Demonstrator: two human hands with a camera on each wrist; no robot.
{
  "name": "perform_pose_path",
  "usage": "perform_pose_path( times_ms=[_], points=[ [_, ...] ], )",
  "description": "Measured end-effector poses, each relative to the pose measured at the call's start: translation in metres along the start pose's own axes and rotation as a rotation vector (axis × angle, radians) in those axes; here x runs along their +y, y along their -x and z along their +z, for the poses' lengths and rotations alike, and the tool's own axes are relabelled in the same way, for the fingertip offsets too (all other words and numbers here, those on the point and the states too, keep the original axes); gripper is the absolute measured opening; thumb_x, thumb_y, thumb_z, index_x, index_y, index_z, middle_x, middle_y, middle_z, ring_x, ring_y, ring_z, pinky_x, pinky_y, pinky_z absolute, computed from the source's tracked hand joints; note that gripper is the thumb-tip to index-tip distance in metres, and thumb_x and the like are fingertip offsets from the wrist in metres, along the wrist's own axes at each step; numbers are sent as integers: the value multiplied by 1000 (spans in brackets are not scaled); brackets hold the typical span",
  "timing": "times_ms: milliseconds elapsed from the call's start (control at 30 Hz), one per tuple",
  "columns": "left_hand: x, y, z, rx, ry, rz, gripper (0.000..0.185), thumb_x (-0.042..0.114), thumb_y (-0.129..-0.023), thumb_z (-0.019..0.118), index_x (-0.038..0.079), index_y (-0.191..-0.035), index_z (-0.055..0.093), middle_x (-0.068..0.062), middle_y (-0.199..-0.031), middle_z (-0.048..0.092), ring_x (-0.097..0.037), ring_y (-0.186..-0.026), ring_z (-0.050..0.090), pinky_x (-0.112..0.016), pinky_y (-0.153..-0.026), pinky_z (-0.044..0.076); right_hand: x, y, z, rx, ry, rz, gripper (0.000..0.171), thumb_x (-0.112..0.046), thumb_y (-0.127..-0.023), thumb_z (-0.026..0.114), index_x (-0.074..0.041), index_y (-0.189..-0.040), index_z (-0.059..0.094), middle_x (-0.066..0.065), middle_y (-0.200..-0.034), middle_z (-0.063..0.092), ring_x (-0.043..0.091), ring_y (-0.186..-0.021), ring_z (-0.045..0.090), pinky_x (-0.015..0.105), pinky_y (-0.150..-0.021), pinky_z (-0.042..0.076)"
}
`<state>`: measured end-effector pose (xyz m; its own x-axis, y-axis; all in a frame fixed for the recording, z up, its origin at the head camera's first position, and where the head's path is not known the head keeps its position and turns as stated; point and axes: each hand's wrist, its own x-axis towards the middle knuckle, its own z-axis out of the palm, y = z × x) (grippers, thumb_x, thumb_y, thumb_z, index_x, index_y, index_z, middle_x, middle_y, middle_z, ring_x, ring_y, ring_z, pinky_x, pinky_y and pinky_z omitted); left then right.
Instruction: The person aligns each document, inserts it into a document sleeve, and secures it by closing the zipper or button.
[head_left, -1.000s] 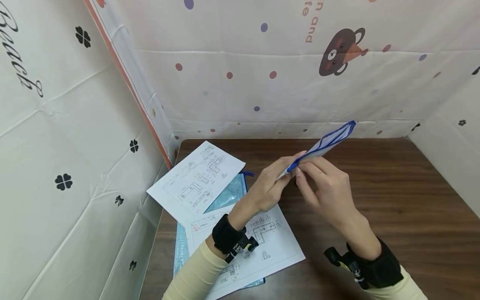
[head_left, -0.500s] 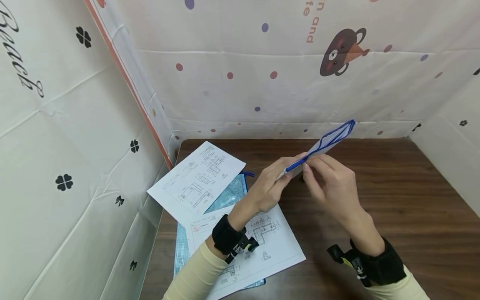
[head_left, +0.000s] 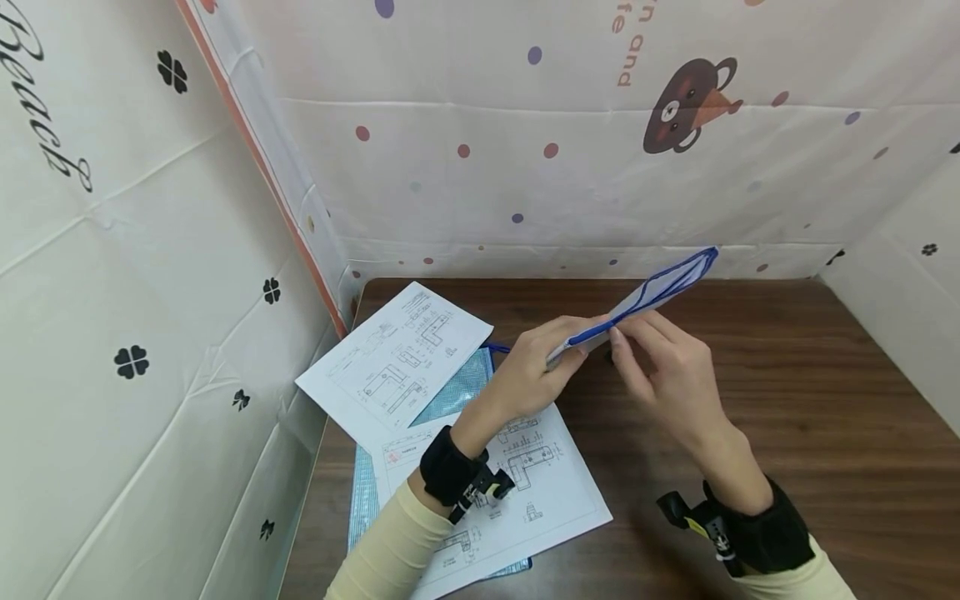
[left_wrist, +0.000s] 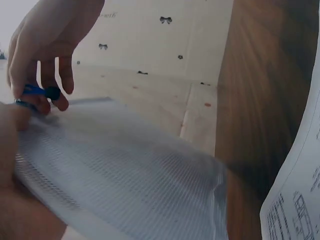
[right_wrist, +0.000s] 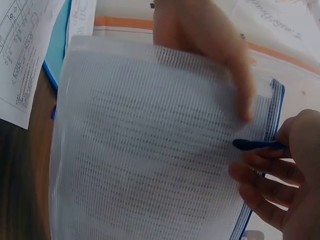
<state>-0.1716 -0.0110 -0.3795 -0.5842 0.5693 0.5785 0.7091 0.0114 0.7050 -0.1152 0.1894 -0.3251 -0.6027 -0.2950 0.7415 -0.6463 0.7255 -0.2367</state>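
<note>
Left hand (head_left: 542, 373): I grip the mesh pouch (head_left: 651, 291) end, unchanged
Right hand (head_left: 670, 377): pinches zipper pull (right_wrist: 254, 145); slid slightly along; opening begun

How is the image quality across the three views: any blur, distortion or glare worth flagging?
Head view: sharp and evenly lit, wide-angle bowing at the walls, soft sheen on the wooden table. Left wrist view: the mesh zipper pouch is close and blurred, left hand out of focus. Right wrist view: pouch mesh smeared, right hand soft; no harsh glare.
</note>
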Motion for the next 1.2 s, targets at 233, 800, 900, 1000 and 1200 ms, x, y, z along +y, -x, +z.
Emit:
perform_pose_path(
  times_ms=[233,800,900,1000,1200],
  points=[
    [-5,3,-6,-54,-60,-97,40,8,-109,60,10,-149,61,-7,-140,68,-16,-133,61,-24,-111,47,-4,4,5,-38,6,-29,18,-11,-103,60,1,-100,72,8,-91,66,11,-68,56,23,-57,47],
    [-10,5,-1,-83,-34,-162,37,14,-111,57,9,-148,62,-8,-139,69,-18,-131,64,-24,-106,51,2,3,4,6,94,-32,30,-21,-104,57,1,-88,70,8,-80,66,12,-57,52,29,-47,43],
    [-10,5,-3,-83,-31,-163,36,16,-112,57,8,-145,64,-8,-137,70,-18,-129,65,-24,-105,52,4,4,3,3,109,-27,24,-17,-101,61,1,-88,70,9,-80,66,13,-56,54,30,-47,44],
    [-11,5,-5,-84,-44,-174,34,20,-112,57,9,-143,66,-6,-135,71,-17,-127,66,-24,-105,51,6,6,3,22,107,-13,14,-11,-96,68,1,-88,71,9,-79,65,15,-55,52,29,-46,42],
    [-10,5,-6,-102,-61,-201,36,25,-112,56,9,-142,67,-5,-137,70,-17,-128,65,-26,-106,51,11,9,3,31,128,-14,9,-8,-93,71,1,-91,72,9,-77,67,16,-53,52,30,-46,41]
  ],
)
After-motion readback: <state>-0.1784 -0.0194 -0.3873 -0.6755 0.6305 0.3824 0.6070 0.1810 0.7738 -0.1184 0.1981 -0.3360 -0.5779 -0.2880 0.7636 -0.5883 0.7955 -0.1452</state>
